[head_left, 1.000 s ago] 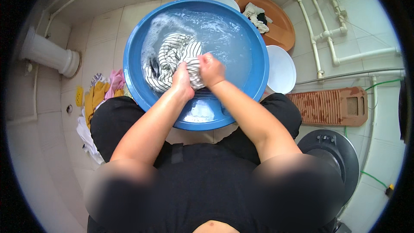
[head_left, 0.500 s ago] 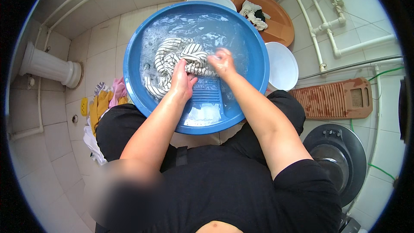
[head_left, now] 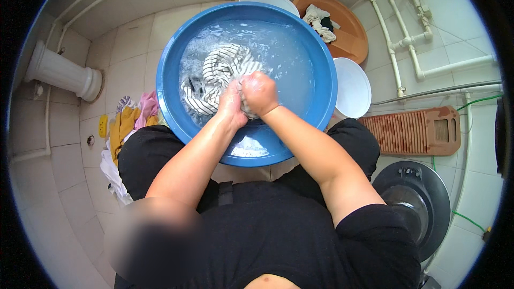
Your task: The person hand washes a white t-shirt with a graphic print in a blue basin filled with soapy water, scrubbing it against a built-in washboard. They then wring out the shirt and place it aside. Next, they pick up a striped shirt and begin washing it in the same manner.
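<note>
A white garment with dark stripes (head_left: 219,67) lies bunched in soapy water inside a large blue basin (head_left: 165,83) between my knees. My left hand (head_left: 231,104) is closed on the garment's near part. Right beside it, my right hand (head_left: 260,94) is a fist pressed against the same wet cloth, and the two hands touch. The cloth between them is mostly hidden by my fingers. Under my wrists, the ribbed slope at the basin's near side is largely covered.
A brown washboard (head_left: 399,131) and a dark round appliance (head_left: 428,203) stand at the right. White buckets (head_left: 353,88) and a brown tub (head_left: 350,48) holding cloth sit beyond the basin. Clothes (head_left: 127,128) and a yellow object (head_left: 103,126) lie left; pipes line the walls.
My right hand has moved left and down from the garment's right side and closed on the cloth beside my left hand. The cloth is bunched closer together.
</note>
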`<state>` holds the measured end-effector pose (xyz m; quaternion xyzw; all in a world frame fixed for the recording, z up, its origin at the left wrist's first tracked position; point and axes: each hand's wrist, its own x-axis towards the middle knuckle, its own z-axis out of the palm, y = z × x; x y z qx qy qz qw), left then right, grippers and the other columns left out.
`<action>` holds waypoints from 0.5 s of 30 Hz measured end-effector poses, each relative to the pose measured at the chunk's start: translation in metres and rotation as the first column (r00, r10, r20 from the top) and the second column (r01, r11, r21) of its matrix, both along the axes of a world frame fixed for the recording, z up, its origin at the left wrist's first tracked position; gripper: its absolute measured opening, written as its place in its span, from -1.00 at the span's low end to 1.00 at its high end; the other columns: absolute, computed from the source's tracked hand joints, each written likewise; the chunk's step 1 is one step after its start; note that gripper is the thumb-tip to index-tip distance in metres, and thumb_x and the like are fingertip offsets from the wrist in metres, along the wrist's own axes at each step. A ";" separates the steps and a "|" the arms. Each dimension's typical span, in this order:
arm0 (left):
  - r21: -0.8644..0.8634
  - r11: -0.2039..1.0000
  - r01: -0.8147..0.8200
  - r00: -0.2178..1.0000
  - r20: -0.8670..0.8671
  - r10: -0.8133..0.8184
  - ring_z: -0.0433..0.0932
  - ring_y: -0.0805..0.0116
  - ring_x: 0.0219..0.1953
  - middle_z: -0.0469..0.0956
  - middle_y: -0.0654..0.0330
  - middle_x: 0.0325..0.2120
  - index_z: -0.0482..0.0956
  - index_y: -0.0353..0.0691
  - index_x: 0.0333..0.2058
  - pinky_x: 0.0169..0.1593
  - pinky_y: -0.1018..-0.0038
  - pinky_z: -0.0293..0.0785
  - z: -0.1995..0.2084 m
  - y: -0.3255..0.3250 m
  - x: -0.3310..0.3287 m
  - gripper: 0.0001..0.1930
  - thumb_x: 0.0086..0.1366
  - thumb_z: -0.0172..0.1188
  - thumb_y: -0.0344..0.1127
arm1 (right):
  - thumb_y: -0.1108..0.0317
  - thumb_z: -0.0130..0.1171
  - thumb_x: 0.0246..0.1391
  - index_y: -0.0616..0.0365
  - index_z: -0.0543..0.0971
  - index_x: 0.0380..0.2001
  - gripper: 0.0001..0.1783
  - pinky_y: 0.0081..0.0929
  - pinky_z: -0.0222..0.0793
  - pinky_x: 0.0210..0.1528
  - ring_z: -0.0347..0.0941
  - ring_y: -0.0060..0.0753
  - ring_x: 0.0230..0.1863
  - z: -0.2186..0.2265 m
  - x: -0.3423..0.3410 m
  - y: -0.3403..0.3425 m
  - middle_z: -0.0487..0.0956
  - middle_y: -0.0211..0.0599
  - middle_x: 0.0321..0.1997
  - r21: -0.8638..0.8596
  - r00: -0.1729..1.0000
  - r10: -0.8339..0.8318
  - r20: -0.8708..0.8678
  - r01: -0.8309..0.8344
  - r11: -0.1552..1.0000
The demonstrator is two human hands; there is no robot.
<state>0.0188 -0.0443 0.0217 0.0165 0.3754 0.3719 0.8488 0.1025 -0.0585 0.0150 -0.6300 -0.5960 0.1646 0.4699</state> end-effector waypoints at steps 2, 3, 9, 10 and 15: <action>-0.038 0.999 0.013 0.999 -0.039 -0.015 0.48 0.30 -0.33 0.48 0.19 -0.42 0.42 -0.19 -0.28 -0.18 0.33 0.43 -0.006 -0.001 -0.008 -0.67 0.22 -0.07 -0.04 | 0.18 0.11 -0.20 0.10 0.46 -0.62 -0.78 -0.27 0.33 -0.47 0.42 -0.03 -0.49 0.005 -0.003 -0.001 0.47 -0.11 -0.56 -0.083 0.999 -0.035 -0.019 0.034 0.996; -0.033 0.999 0.034 0.999 -0.026 -0.035 0.47 0.32 -0.31 0.47 0.20 -0.41 0.41 -0.20 -0.27 -0.17 0.36 0.42 -0.004 -0.004 -0.010 -0.67 0.23 -0.09 -0.05 | 0.17 0.11 -0.19 0.10 0.46 -0.62 -0.77 -0.27 0.34 -0.46 0.42 -0.02 -0.49 0.012 -0.004 -0.005 0.47 -0.10 -0.56 -0.132 0.997 -0.069 -0.024 0.065 0.989; 0.323 0.946 -0.015 0.966 0.249 -0.070 0.40 0.39 -0.23 0.42 0.15 -0.34 0.40 -0.27 -0.22 -0.12 0.44 0.32 -0.039 0.002 -0.025 -0.55 0.28 -0.23 0.04 | 0.18 0.07 -0.14 0.09 0.47 -0.62 -0.78 -0.28 0.34 -0.44 0.42 -0.01 -0.49 0.019 -0.013 -0.010 0.47 -0.06 -0.56 -0.055 0.992 0.117 0.043 -0.115 0.992; 0.033 0.998 0.055 0.931 -0.363 -0.039 0.39 0.38 -0.21 0.43 0.12 -0.31 0.41 -0.28 -0.19 -0.07 0.43 0.29 0.008 0.000 -0.013 -0.53 0.29 -0.25 0.04 | 0.16 0.07 -0.14 0.08 0.48 -0.61 -0.77 -0.27 0.36 -0.42 0.43 0.01 -0.47 0.018 -0.008 -0.008 0.48 -0.06 -0.55 -0.078 0.991 0.122 0.062 -0.117 0.990; 0.499 0.532 0.684 0.661 -0.733 -0.162 0.16 0.13 0.14 0.10 -0.19 0.12 -0.06 -0.40 0.16 0.14 0.52 0.07 0.027 -0.007 -0.007 -0.32 0.20 -0.08 -0.08 | 0.00 0.07 -0.11 0.10 0.51 -0.48 -0.64 -0.20 0.36 -0.31 0.46 0.03 -0.35 -0.002 0.078 0.023 0.54 -0.06 -0.43 -0.376 0.910 -0.357 0.212 0.413 0.829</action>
